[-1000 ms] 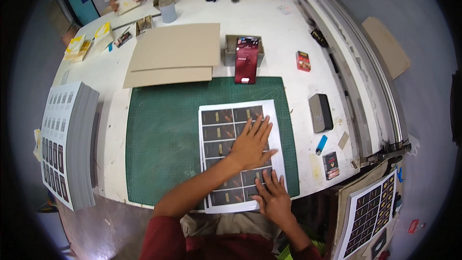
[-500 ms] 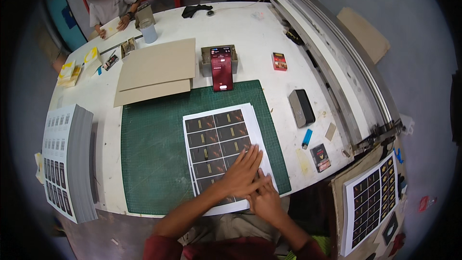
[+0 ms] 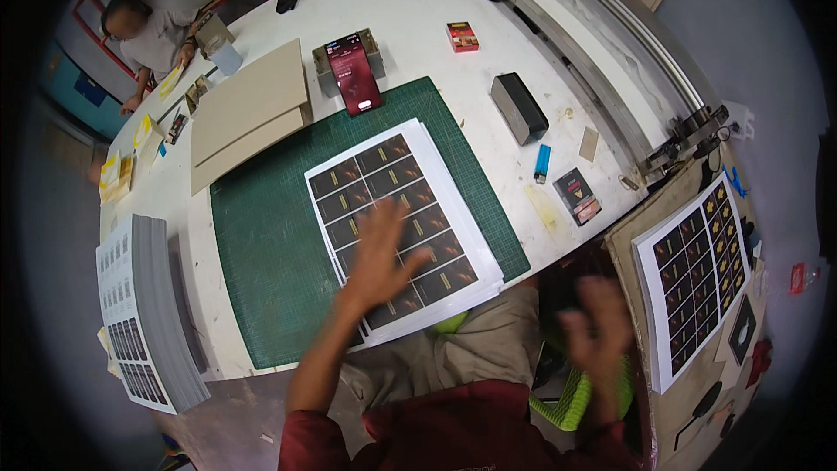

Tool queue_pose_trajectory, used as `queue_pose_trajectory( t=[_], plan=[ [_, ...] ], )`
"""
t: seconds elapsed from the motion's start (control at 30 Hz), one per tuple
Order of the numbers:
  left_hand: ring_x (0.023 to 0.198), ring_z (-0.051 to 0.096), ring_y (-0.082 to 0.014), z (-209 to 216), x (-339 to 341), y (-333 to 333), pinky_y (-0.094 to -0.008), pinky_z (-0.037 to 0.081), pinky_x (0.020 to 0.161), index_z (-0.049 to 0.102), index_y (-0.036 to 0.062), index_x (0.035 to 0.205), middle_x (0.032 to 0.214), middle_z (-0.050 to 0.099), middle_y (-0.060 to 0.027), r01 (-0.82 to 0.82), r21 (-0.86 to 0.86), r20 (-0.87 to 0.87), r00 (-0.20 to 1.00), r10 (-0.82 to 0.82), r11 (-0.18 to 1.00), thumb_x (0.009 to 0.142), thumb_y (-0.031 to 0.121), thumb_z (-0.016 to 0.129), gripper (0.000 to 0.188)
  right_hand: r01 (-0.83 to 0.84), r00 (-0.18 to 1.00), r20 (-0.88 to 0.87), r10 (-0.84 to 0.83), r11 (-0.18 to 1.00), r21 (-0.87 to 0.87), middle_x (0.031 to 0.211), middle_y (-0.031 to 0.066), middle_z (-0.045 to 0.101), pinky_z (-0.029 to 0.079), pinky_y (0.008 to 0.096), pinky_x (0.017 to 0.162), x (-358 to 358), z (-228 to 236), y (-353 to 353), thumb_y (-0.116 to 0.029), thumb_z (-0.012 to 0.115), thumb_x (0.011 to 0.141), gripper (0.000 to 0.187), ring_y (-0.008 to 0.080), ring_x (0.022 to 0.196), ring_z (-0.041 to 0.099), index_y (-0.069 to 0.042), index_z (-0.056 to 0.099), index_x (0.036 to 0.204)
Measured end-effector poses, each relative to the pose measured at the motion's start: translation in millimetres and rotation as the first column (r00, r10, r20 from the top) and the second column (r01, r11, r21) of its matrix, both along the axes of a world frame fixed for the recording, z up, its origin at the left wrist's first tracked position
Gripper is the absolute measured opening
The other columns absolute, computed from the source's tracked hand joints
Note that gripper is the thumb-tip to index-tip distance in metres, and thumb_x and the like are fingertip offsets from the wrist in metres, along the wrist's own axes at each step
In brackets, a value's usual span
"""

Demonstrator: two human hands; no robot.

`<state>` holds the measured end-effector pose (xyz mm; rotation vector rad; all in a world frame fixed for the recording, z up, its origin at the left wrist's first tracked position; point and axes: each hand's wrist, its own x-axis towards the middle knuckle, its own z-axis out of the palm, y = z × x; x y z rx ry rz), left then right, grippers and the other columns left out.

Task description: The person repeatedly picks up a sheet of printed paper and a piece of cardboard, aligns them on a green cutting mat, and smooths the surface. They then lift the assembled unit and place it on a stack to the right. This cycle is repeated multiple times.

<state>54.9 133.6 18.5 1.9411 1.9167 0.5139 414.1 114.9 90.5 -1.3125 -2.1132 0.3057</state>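
Observation:
My left hand [image 3: 377,253] lies with fingers spread over a stack of printed sheets [image 3: 440,249], touching or just above the top one. Rows of dark rectangular card designs cover that white-edged sheet. The stack rests slightly askew on a green cutting mat [image 3: 261,288], its near corner by my lap. Off the table's right edge, my right hand [image 3: 600,323] is blurred by motion, thumb apart from the fingers, with nothing visible in it. Beside it, a second pile of printed sheets [image 3: 684,279] bears dark and yellow designs and sits on a board.
A tall paper stack [image 3: 139,305] stands at the left. Grey boards [image 3: 248,113], a propped phone [image 3: 353,74], a black box [image 3: 520,109], a blue lighter [image 3: 542,163] and a small pack [image 3: 577,196] lie around the mat. Along the far right runs a metal rail [image 3: 628,52]. Another person [image 3: 161,48] works at the far left.
My hands have parted: the left has moved up and left over the sheets, the right has swung right, off the stack toward the other pile. The view has tilted and shifted.

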Motion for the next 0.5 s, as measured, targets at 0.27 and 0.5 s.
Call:
queue_pose_trajectory(
  t=[0.27, 0.5],
  plan=[
    [0.149, 0.008, -0.0453, -32.7, -59.7, -3.1, -0.0522, 0.009, 0.12, 0.015, -0.0127, 0.15, 0.158, 0.009, -0.0345, -0.369, 0.152, -0.037, 0.925, 0.378, 0.917, 0.094, 0.05, 0.057, 0.094, 0.923, 0.188, 0.518, -0.835, 0.33, 0.197, 0.12, 0.028, 0.064, 0.045, 0.0437, 0.1, 355.0, -10.2, 13.8, -0.062, 0.055, 0.09, 0.077, 0.0425, 0.115, 0.06, 0.006, 0.061, 0.125],
    [0.148, 0.007, -0.0471, -32.8, -62.9, -11.0, -0.053, 0.009, 0.12, 0.014, -0.0154, 0.148, 0.156, 0.009, -0.0363, -0.313, 0.115, -0.084, 0.942, 0.324, 0.943, 0.094, 0.057, 0.051, 0.098, 0.931, 0.002, 0.472, -0.882, 0.174, 0.322, 0.084, 0.0232, 0.07, 0.05, 0.0448, 0.077, 468.8, -60.5, 4.4, -0.079, 0.057, 0.077, 0.088, 0.0403, 0.079, 0.065, 0.006, 0.072, 0.089]
  ],
)
